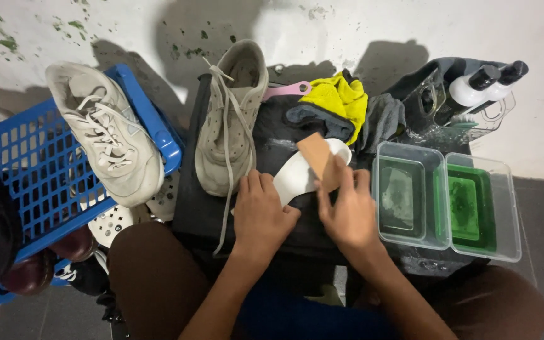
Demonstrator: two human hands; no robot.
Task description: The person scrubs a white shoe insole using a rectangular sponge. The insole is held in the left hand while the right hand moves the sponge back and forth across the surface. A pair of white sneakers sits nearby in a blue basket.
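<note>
My left hand [260, 211] presses down on the near end of a white insole [297, 173] that lies on a black work surface [190, 201]. My right hand [347, 211] grips a tan wooden-backed brush [318, 157] and holds it against the insole's upper part. A worn white sneaker [228, 119] with loose laces stands on the black surface just left of my hands. A second white sneaker [108, 135] rests on the rim of a blue plastic basket [33, 176].
Two clear plastic tubs [445, 198] with green liquid sit to the right. Behind them stand two white bottles with black caps [486, 85]. Yellow and grey cloths [341, 101] and a pink handle [288, 90] lie at the back. Dark shoes [39, 264] sit in the basket.
</note>
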